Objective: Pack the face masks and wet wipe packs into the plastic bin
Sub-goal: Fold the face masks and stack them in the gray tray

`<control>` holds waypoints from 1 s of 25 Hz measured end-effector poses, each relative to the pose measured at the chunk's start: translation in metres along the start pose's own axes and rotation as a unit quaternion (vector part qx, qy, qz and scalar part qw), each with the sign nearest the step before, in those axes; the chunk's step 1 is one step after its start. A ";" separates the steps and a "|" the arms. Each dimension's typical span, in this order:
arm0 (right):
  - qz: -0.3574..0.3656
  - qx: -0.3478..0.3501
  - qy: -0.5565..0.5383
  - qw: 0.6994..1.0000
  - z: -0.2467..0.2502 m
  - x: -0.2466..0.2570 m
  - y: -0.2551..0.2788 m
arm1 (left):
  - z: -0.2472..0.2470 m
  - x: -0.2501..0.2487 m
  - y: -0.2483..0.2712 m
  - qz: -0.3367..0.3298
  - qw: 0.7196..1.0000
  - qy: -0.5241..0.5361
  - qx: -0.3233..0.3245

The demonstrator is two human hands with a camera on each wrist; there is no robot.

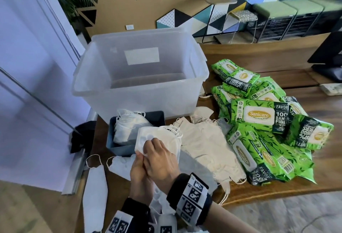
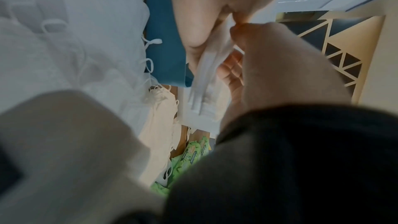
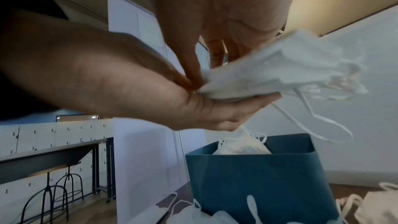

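Between your hands and the clear plastic bin (image 1: pixel 137 77) stands a small blue tub (image 1: pixel 120 147), stuffed with white masks, right under the stack of face masks (image 1: pixel 159 140) you hold. Cream masks (image 1: pixel 207 145) lie spread on the bench (image 1: pixel 259 184) just to its right, and beyond them the green wet wipe packs (image 1: pixel 262 121) are heaped. More white masks (image 1: pixel 95 192) lie at the bench's left edge. Your left hand (image 1: pixel 137 171) and right hand (image 1: pixel 159 160) both pinch the stack's near end, each grip closed on it. Its long axis runs away from you toward the bin, ear loops trailing at the far end.
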State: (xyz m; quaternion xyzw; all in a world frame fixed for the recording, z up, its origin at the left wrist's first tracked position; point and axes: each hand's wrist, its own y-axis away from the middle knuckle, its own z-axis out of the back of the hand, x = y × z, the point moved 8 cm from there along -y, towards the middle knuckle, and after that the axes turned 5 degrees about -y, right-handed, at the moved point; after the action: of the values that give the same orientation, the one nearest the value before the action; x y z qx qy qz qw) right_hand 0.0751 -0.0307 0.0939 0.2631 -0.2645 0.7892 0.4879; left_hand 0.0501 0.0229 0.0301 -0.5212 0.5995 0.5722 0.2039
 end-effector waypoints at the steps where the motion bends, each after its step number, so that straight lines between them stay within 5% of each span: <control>1: -0.011 0.008 0.000 1.000 -0.001 -0.001 -0.001 | 0.004 0.003 -0.002 0.003 1.000 -0.015 0.004; 4: 0.008 0.028 -0.134 0.991 0.001 0.004 0.007 | 0.015 -0.001 -0.004 -0.034 0.999 0.043 0.003; 6: 0.021 -0.046 -0.176 0.983 0.020 -0.005 0.022 | 0.029 -0.006 -0.004 -0.046 0.995 0.089 -0.023; 8: -0.042 -0.122 -0.180 0.975 0.032 -0.036 0.036 | 0.042 -0.011 -0.006 -0.054 0.993 0.097 -0.049; 10: -0.184 -0.014 -0.256 0.949 0.005 -0.066 0.040 | 0.043 -0.012 -0.006 -0.057 0.994 0.075 -0.060; 12: -0.258 0.115 -0.402 0.871 -0.040 -0.071 0.042 | 0.041 -0.008 -0.006 -0.063 0.994 0.048 -0.079; 14: -0.267 0.112 -0.450 0.845 -0.058 -0.065 0.040 | 0.041 0.000 -0.005 -0.070 0.993 0.045 -0.089; 18: -0.222 0.152 -0.383 0.884 -0.036 -0.074 0.045 | 0.048 0.006 -0.010 -0.072 0.992 0.047 -0.088; 21: -0.285 0.062 -0.186 0.938 0.026 -0.159 0.033 | 0.060 0.003 -0.015 -0.072 0.988 0.082 -0.111; 23: -0.353 0.006 0.003 0.935 0.064 -0.217 0.025 | 0.076 0.007 -0.011 -0.068 0.982 0.103 -0.142; 25: -0.399 0.023 0.116 0.909 0.073 -0.256 0.018 | 0.090 0.014 -0.007 -0.058 0.977 0.119 -0.167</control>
State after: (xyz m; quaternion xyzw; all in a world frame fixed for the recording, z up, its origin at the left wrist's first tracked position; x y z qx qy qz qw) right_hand 0.1689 -0.2481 -0.0290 0.2645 -0.0602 0.5593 0.7833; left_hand 0.0194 0.0993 -0.0087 -0.6460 0.4840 0.5856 0.0737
